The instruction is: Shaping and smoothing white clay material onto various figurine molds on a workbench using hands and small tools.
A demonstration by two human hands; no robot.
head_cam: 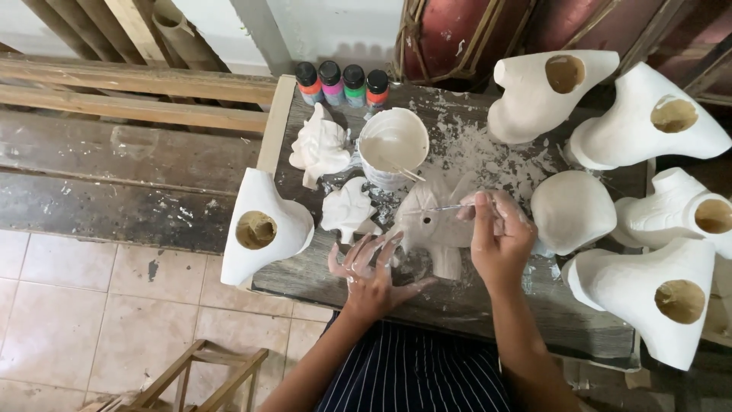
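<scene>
A white plaster figure [431,225] lies on the wooden board [457,305] in front of me. My right hand [497,240] pinches a thin brush [442,207] whose tip touches the figure's upper surface. My left hand [372,273] rests beside the figure's lower left edge, its paint-smeared fingers spread and touching it. A white cup of white paint [393,145] with a stick in it stands just behind the figure.
Two smaller white plaster figures [320,146] [347,207] lie left of the cup. Several large hollow white plaster casts [263,225] [652,286] ring the board. Several small paint bottles [343,82] stand at the back edge. Wooden beams lie left; a wooden frame [198,378] is on the tiled floor.
</scene>
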